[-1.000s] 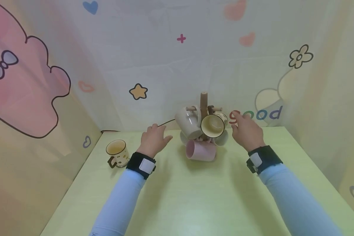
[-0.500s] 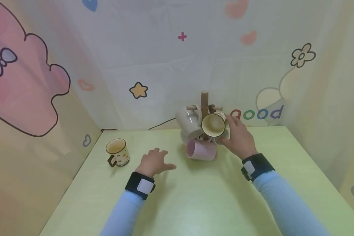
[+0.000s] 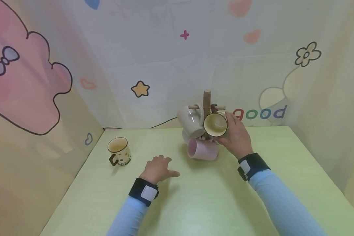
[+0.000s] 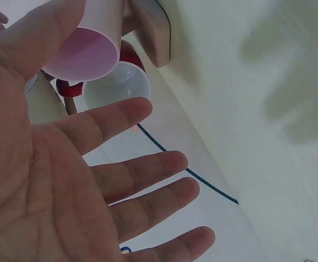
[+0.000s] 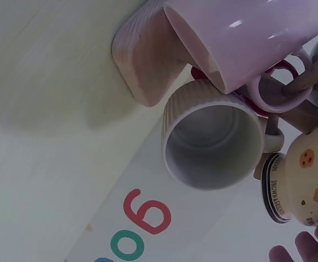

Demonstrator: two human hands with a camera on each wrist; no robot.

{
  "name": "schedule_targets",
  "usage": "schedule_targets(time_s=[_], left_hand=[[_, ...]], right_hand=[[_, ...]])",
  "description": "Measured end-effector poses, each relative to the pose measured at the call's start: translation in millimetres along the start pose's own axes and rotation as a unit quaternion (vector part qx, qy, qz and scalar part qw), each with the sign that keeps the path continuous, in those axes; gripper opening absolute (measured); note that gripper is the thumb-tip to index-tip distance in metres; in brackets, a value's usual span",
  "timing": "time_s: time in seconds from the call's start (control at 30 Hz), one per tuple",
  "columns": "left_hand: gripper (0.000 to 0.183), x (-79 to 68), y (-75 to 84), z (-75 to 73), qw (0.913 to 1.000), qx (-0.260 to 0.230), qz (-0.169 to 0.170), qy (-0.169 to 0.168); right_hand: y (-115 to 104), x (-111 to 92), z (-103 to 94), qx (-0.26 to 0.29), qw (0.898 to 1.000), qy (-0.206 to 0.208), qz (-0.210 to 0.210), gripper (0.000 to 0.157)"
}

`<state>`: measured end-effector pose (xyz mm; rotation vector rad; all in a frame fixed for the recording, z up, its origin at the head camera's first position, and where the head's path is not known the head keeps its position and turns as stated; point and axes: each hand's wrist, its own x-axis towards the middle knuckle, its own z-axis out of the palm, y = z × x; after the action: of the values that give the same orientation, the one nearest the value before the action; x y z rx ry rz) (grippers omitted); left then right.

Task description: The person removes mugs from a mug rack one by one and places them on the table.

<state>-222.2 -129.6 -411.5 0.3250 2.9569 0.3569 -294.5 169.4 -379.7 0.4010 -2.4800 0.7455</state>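
Note:
A wooden mug tree [image 3: 206, 98] stands at the back with several mugs hanging on its pegs. My right hand [image 3: 238, 137] grips a cream patterned mug [image 3: 215, 125] with a brown handle, thumb below and fingers along its right side. The mug's handle is still over its peg, mouth facing me. In the right wrist view, fingertips [image 5: 309, 246] are right by the patterned mug [image 5: 306, 169]. My left hand [image 3: 157, 170] hovers over the table with fingers spread, holding nothing. Its palm [image 4: 55, 180] shows in the left wrist view.
A similar cream mug [image 3: 124, 155] stands upright on the table at left. On the tree hang a glossy white mug [image 3: 190, 121], a pink mug [image 3: 206, 150] and a ribbed white mug [image 5: 213, 136]. A printed cloth [image 3: 165, 72] closes off the back.
My right hand has moved left and closed in on the cream patterned mug. My left hand has drawn back towards me and spread its fingers. The mugs have stayed in place.

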Motion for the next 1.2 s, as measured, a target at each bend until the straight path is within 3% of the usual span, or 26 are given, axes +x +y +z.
schedule_targets(time_s=[0.6, 0.8, 1.2], left_hand=[[0.070, -1.4, -4.1, 8.3, 1.0000, -0.009, 0.002, -0.001], [0.070, -3.1, -4.0, 9.7, 0.9999, -0.011, 0.002, -0.001], [0.069, -5.6, -1.7, 11.6, 1.0000, -0.008, 0.005, -0.003]], right_hand=[[0, 2, 2.0, 0.002, 1.000, 0.004, -0.029, 0.091], [-6, -2, 0.6, 0.010, 1.000, -0.001, -0.019, 0.089], [-7, -9, -13.2, 0.024, 0.998, 0.051, -0.030, 0.090]])
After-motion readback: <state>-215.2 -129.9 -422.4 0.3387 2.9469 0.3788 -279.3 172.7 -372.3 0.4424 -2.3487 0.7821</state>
